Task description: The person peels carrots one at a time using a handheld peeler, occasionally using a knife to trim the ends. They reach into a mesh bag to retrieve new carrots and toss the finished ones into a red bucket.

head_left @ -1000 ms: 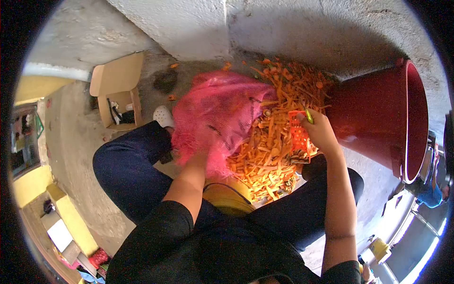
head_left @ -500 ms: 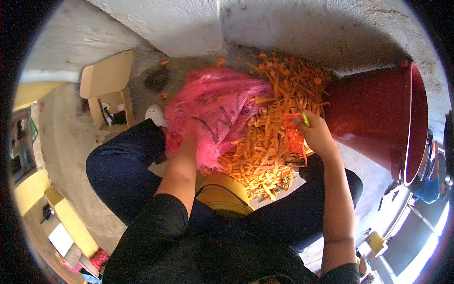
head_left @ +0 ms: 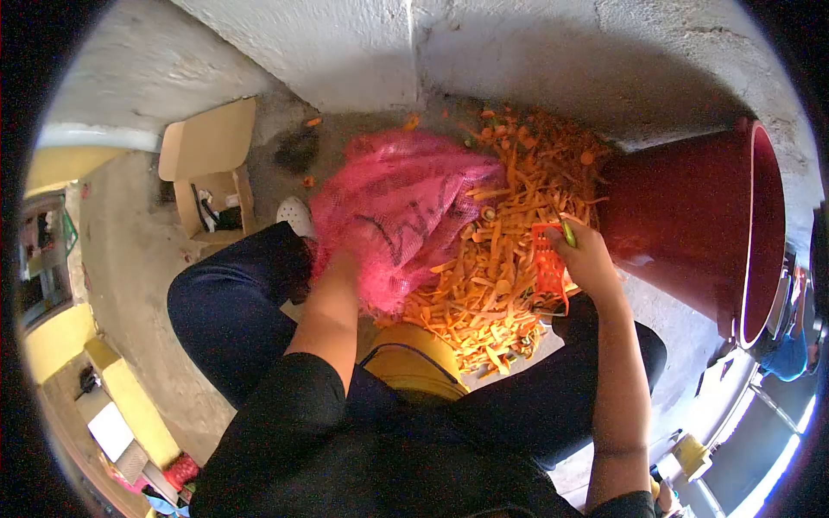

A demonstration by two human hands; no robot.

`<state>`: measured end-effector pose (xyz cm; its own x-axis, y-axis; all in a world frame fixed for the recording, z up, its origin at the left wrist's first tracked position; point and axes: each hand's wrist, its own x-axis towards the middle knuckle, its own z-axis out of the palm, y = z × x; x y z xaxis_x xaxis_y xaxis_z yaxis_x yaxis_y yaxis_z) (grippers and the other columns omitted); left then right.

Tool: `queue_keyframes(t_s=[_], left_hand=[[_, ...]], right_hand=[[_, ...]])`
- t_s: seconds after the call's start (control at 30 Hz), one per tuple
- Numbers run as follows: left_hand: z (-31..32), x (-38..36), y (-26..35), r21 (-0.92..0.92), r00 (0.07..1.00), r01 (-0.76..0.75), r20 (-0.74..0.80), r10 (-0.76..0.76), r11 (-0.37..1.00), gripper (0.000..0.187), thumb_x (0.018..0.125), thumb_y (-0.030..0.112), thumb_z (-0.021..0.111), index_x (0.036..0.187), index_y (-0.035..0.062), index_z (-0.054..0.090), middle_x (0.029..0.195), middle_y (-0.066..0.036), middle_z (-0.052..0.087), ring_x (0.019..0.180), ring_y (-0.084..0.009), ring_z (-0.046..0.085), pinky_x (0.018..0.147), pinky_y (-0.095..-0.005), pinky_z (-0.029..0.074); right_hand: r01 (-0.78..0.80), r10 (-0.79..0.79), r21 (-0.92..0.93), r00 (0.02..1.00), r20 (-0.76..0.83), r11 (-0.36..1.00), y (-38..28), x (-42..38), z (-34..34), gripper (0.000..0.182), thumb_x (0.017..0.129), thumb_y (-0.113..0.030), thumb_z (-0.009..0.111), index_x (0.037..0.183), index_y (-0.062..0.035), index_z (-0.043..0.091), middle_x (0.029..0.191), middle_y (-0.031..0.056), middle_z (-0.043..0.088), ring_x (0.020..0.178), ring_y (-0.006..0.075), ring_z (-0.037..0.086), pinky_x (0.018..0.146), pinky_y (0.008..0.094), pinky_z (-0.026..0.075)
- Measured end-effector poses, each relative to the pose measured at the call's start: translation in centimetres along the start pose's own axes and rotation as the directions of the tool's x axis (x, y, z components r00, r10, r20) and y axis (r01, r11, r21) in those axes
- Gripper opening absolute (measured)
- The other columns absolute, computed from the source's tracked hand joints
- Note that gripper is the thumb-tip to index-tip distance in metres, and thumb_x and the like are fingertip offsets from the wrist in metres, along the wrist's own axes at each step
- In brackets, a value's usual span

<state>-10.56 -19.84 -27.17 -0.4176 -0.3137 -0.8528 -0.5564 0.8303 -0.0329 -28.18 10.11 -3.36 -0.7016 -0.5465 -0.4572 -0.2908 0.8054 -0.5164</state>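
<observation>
A pink mesh sack (head_left: 414, 198) with dark writing lies on the floor in front of me. My left hand (head_left: 352, 250) reaches into it, and the mesh hides the fingers, so what they touch cannot be seen. My right hand (head_left: 587, 255) is closed around a tool with a green part and an orange slotted plate (head_left: 549, 263). Under and beside that tool spreads a heap of orange peelings (head_left: 496, 268), which touches the sack's right side. Between my legs stands a yellow bucket (head_left: 414, 358).
A large dark red tub (head_left: 682, 216) lies tilted at the right, against the peelings. An open cardboard box (head_left: 207, 164) with small items is at the left. A concrete wall (head_left: 345, 52) runs behind. Part of a person in blue (head_left: 787, 356) shows at the far right.
The whole view has shifted slightly, moving the scene a little right and down. My left hand is still inside the sack, and my right hand still holds the orange tool.
</observation>
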Motion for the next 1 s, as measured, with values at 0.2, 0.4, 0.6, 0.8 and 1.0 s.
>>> queue_keyframes(t_s=[0.2, 0.4, 0.6, 0.8, 1.0], left_hand=[[-1.9, -7.4, -0.7, 0.06, 0.988, -0.012, 0.156, 0.002, 0.998, 0.027, 0.061, 0.016, 0.061, 0.082, 0.0012, 0.055, 0.071, -0.008, 0.057, 0.066, -0.0193, 0.055, 0.058, -0.03, 0.044], [-6.0, -18.6, -1.2, -0.239, 0.982, -0.052, 0.163, 0.093, 0.97, 0.028, 0.06, 0.016, 0.062, 0.082, 0.0005, 0.054, 0.071, -0.009, 0.056, 0.066, -0.0194, 0.054, 0.058, -0.0297, 0.044], [-5.3, -31.3, -2.9, -0.784, 0.905, -0.38, -0.206, 0.372, 0.491, 0.053, 0.056, 0.006, 0.066, 0.104, -0.0006, 0.045, 0.093, -0.008, 0.055, 0.086, -0.0144, 0.053, 0.078, -0.026, 0.041], [-2.3, -36.7, -0.3, -0.936, 0.71, -0.328, -0.331, 0.621, -0.124, 0.053, 0.07, 0.012, 0.06, 0.115, 0.0006, 0.036, 0.093, -0.012, 0.055, 0.085, -0.0241, 0.057, 0.077, -0.036, 0.046], [-1.4, -35.5, 4.6, -0.917, 0.598, -0.042, -0.34, 0.725, -0.396, 0.053, 0.08, 0.037, 0.051, 0.118, 0.0036, 0.036, 0.104, -0.011, 0.051, 0.091, -0.023, 0.053, 0.078, -0.0374, 0.044]], right_hand=[[0.029, -0.028, 0.018, 0.999, -0.035, 0.999, -0.3, -1.3, -1.4, 0.028, 0.078, -0.027, 0.052, 0.077, 0.0006, 0.052, 0.068, 0.0211, 0.054, 0.062, 0.0342, 0.052, 0.058, 0.0383, 0.04], [0.143, -0.127, 0.087, 0.977, -0.169, 0.986, 0.3, -2.6, -1.8, 0.027, 0.078, -0.027, 0.054, 0.079, 0.0001, 0.053, 0.063, 0.0185, 0.053, 0.056, 0.029, 0.049, 0.055, 0.0355, 0.04], [0.154, -0.086, 0.445, 0.982, -0.169, 0.882, 2.8, -2.6, -0.9, 0.029, 0.08, -0.027, 0.053, 0.087, 0.0004, 0.057, 0.066, 0.0071, 0.056, 0.058, 0.0127, 0.047, 0.056, 0.0287, 0.04], [0.096, 0.002, 0.914, 0.994, -0.105, 0.395, 2.5, -6.5, -0.9, 0.028, 0.081, -0.025, 0.053, 0.092, 0.001, 0.056, 0.08, 0.0054, 0.059, 0.066, 0.0138, 0.055, 0.061, 0.0285, 0.045], [0.079, 0.094, 0.994, 0.992, -0.085, 0.069, 2.8, -10.5, -0.4, 0.022, 0.082, -0.025, 0.051, 0.09, -0.0053, 0.055, 0.078, 0.0062, 0.06, 0.067, 0.018, 0.059, 0.06, 0.0319, 0.05]])
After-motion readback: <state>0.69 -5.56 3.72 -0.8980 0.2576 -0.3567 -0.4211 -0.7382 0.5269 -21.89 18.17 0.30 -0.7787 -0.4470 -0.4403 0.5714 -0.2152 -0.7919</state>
